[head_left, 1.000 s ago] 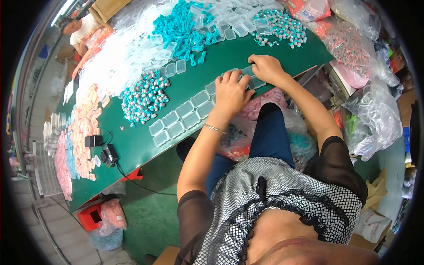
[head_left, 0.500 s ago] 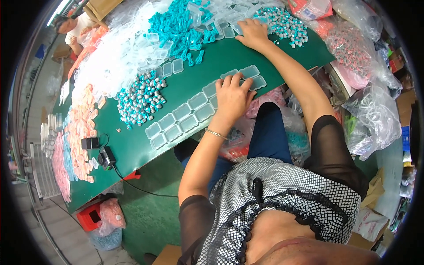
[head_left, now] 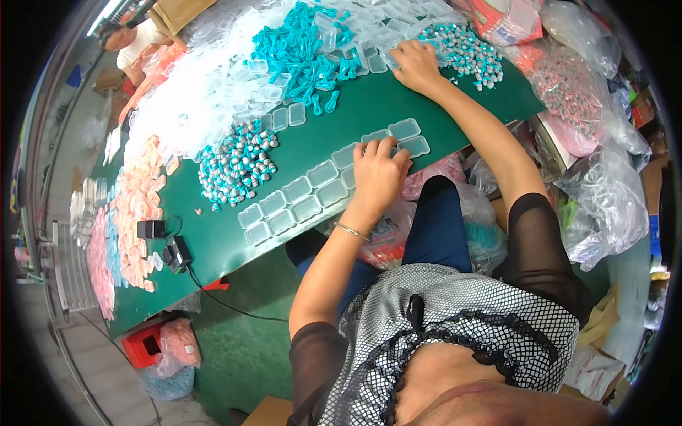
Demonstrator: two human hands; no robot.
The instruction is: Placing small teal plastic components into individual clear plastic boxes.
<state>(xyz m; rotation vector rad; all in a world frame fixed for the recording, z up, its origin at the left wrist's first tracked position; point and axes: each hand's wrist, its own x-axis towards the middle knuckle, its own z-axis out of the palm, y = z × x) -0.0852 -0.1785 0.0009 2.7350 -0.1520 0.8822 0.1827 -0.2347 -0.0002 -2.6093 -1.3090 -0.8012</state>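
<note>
Two joined rows of small clear plastic boxes (head_left: pixel 305 207) run along the near edge of the green table. My left hand (head_left: pixel 380 170) rests over the right part of these rows, fingers bent down onto the boxes and slightly apart; what lies under the fingertips is hidden. Farther off, my right hand (head_left: pixel 418 65) reaches across the table with fingers spread. It is between loose clear boxes (head_left: pixel 376 64) on its left and a heap of small grey-and-teal pieces (head_left: pixel 469 53) on its right. I see nothing held in it.
Teal looped cords (head_left: pixel 302 50) and a mound of clear plastic parts (head_left: pixel 185 99) cover the far side. Another grey-and-teal heap (head_left: pixel 238 163) lies left of centre. Peach pieces (head_left: pixel 142 206) and a black adapter (head_left: pixel 176 254) with a cable are at left. Filled plastic bags (head_left: pixel 568 99) crowd the right.
The whole view has shifted slightly, moving the table right and down in the picture. My left hand's fingers have drawn a little closer together; my right hand stays near the loose boxes.
</note>
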